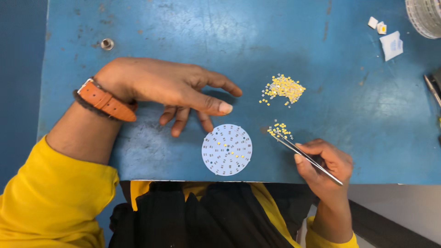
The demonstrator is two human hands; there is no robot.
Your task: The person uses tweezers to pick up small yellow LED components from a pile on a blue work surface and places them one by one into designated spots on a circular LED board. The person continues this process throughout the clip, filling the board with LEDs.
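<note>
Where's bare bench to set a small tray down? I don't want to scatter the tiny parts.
Bare blue bench top lies beyond the left hand, past the metal stud. Another free patch sits right of the large chip pile. It is crowded between the round board, small chip pile, tweezers and right hand.

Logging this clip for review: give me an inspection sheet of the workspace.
Surface: blue worktop, scuffed.
Job's things: round white board; tweezers with tips at small pile of yellow chips; larger chip pile.
Clutter: metal stud, white scraps, tape reel.
Hands: left hand resting on the worktop above the board; right hand holding tweezers.
Cables: nothing seen.
Surroundings: yellow sleeves, dark lap cloth.
</note>
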